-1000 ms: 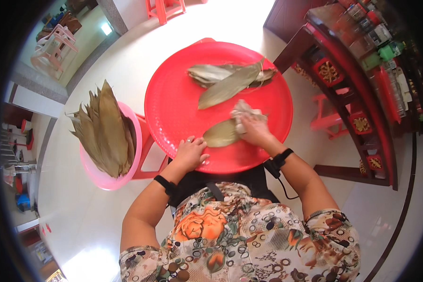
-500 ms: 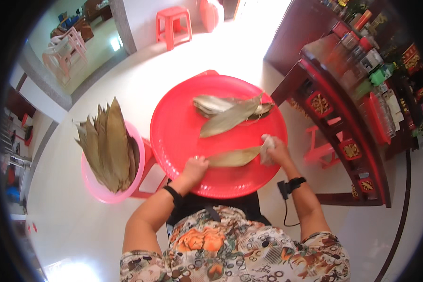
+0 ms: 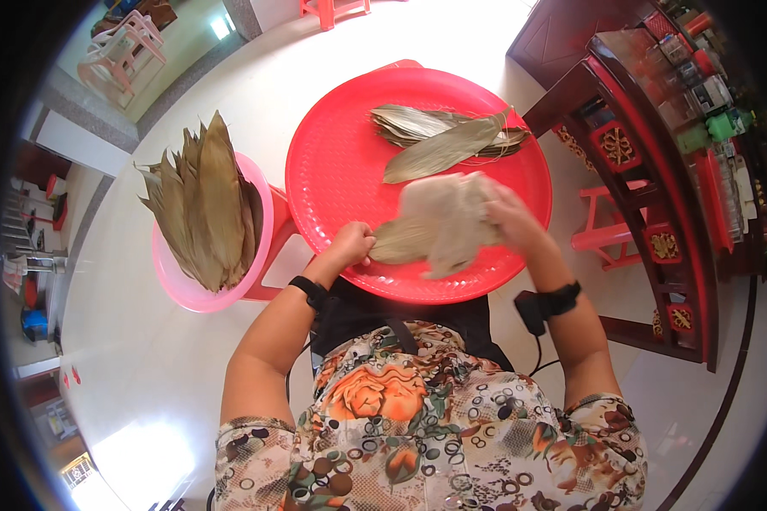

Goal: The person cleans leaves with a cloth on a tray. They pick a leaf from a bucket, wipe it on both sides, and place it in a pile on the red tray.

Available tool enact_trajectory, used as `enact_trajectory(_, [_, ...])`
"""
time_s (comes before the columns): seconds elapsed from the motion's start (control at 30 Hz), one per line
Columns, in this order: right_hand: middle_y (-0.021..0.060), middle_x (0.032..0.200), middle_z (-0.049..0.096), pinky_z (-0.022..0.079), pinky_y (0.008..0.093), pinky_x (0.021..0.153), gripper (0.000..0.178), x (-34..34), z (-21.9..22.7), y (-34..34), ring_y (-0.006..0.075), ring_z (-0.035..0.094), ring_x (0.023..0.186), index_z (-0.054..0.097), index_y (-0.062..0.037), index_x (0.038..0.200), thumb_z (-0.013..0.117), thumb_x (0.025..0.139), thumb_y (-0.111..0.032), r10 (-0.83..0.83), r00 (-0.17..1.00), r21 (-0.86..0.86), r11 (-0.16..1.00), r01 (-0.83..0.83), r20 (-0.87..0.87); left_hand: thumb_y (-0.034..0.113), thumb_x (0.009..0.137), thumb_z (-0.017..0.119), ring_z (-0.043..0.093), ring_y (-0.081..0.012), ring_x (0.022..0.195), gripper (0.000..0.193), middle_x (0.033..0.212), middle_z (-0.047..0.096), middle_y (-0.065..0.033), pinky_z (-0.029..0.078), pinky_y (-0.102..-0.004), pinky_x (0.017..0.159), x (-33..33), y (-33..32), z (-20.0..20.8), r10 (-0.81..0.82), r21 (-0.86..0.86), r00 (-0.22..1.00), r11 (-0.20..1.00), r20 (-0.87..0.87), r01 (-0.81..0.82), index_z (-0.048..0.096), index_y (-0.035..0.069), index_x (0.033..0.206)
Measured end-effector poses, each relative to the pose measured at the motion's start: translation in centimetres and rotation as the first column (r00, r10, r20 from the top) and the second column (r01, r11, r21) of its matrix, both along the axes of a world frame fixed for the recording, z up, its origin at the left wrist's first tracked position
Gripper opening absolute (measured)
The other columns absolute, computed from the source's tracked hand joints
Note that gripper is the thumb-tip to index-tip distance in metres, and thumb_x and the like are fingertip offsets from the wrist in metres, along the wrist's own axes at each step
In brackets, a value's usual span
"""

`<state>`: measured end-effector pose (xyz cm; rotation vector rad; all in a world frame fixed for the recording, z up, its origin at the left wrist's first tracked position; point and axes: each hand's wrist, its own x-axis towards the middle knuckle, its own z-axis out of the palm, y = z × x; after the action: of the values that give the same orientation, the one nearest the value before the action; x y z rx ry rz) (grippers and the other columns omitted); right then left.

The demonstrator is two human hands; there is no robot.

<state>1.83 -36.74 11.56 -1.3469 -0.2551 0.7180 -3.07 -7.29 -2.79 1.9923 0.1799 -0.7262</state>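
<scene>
My left hand pinches the left end of a long olive-brown leaf, low over the front of a round red tray. My right hand grips a thin, whitish cloth, blurred by motion. The cloth hangs spread over the middle of that leaf and hides much of it. Farther back on the tray, a bundle of similar leaves lies flat, with one broad leaf resting across its front and loose strings near its right end.
To the left, a pink basin holds many upright brown leaves and rests on a red stool. Dark wooden furniture with carved panels stands at the right, a red stool beneath it. A plastic chair is at far left.
The cloth, bunched at the leaf's right end before, is now spread out and farther left over the leaf. My left hand keeps its pinch. The whole view has shifted, so the tray appears higher.
</scene>
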Motion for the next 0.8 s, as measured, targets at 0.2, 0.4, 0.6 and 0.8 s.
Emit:
enact_trajectory(0.2, [0.0208, 0.137, 0.045, 0.042, 0.0429, 0.1, 0.06, -3.0, -7.9, 8.4, 0.0363, 0.046, 0.124, 0.045, -0.0107, 0.136, 0.064, 0.083, -0.03, 0.421, 0.694, -0.707, 0.684, 0.18, 0.584, 0.002, 0.078, 0.054, 0.067, -0.0168, 0.07, 0.019, 0.072, 0.066, -0.0086, 0.053, -0.03, 0.057, -0.1, 1.1, -2.7, -0.059, 0.051, 0.978, 0.997, 0.201, 0.05, 0.067, -0.002, 0.092])
enact_trajectory(0.4, [0.018, 0.145, 0.036, 0.045, 0.0485, 0.092, 0.059, -5.7, -11.5, 10.0, 0.0409, 0.041, 0.125, 0.05, -0.0193, 0.133, 0.064, 0.077, -0.033, 0.72, 0.307, -0.778, 0.527, 0.343, 0.622, -0.002, 0.076, 0.054, 0.064, -0.0165, 0.061, 0.021, 0.072, 0.065, -0.0085, 0.051, -0.0282, 0.053, -0.4, 1.7, -1.0, 0.015, -0.179, 0.989, 0.983, -0.146, -0.042, 0.064, -0.001, 0.094])
enact_trajectory(0.6, [0.0163, 0.146, 0.035, 0.047, 0.0472, 0.091, 0.064, -2.0, -12.5, 1.0, 0.0399, 0.047, 0.119, 0.038, -0.0225, 0.143, 0.058, 0.082, -0.024, 0.732, 0.396, -0.811, 0.367, 0.457, 0.554, 0.001, 0.08, 0.062, 0.067, -0.0185, 0.055, 0.01, 0.069, 0.067, -0.0126, 0.047, -0.0278, 0.043, -0.2, 0.8, -1.2, 0.144, -0.2, 0.965, 0.961, -0.219, -0.189, 0.063, -0.002, 0.09])
enact_trajectory(0.8, [0.0165, 0.127, 0.052, 0.049, 0.0426, 0.09, 0.045, 3.1, -11.7, -8.0, 0.0364, 0.054, 0.107, 0.055, -0.0115, 0.121, 0.06, 0.077, -0.01, 0.277, 0.802, -0.846, 0.245, 0.473, 0.529, -0.001, 0.08, 0.063, 0.069, -0.0215, 0.06, 0.01, 0.069, 0.067, -0.0135, 0.051, -0.0301, 0.046, 0.0, 0.8, -0.9, 0.137, -0.218, 0.963, 0.957, -0.233, -0.189, 0.062, -0.004, 0.089])
